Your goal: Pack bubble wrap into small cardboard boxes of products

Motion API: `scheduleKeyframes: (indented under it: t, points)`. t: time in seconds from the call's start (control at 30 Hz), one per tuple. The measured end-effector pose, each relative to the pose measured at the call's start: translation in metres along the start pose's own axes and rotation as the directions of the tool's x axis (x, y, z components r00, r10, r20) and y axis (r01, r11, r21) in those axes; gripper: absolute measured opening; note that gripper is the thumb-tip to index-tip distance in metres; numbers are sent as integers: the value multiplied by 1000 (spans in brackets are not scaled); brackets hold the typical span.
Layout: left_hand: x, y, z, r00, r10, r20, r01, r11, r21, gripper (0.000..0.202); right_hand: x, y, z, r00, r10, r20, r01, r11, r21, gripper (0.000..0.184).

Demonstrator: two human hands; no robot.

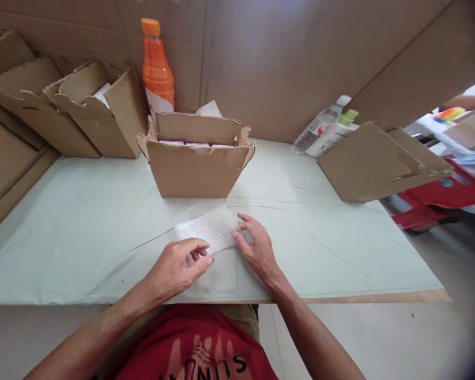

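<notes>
A small sheet of clear bubble wrap (209, 228) lies flat on the pale green table cover (83, 232), just in front of an open cardboard box (196, 166). My left hand (177, 265) pinches the sheet's near edge between thumb and fingers. My right hand (256, 244) rests on the sheet's right edge, its fingers curled down onto it. The box holds several small white and purple packs, of which only the tops show.
An orange bottle (157, 68) stands behind the box. Open cardboard boxes (91, 113) sit at the back left. Two lying bottles (325, 129) and a tipped cardboard box (374, 163) are at the right. Cardboard walls close the back. The table's front edge (360, 298) is near me.
</notes>
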State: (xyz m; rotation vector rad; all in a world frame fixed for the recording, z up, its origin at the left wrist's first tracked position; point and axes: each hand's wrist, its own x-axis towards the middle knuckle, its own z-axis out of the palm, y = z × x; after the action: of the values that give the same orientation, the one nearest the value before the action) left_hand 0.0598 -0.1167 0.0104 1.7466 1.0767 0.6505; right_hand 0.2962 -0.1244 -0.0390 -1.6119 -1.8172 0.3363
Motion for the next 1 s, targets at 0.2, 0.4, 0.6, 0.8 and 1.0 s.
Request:
scheduleKeyframes:
  t: [0.2,0.4,0.6,0.8,1.0]
  points:
    - [12,-13,11,990,-138,-28,133,981,-138,35,-14,-45,-1,965,-202,168,155,954,255,15]
    - [8,-18,15,983,-184,-3,181,969,-171,30,-14,-43,16,986,64,153,-130,870,475,53]
    - [-4,-9,-43,986,-165,-18,159,972,-172,24,-10,-10,-4,944,327,46,-297,778,554,29]
    - [-13,-47,-95,896,-357,-265,329,933,-142,42,-27,19,-28,866,499,-30,-421,761,494,41]
    - [-23,-74,-98,857,-309,-414,500,693,519,58,-35,38,-23,944,255,-208,-284,950,-128,50]
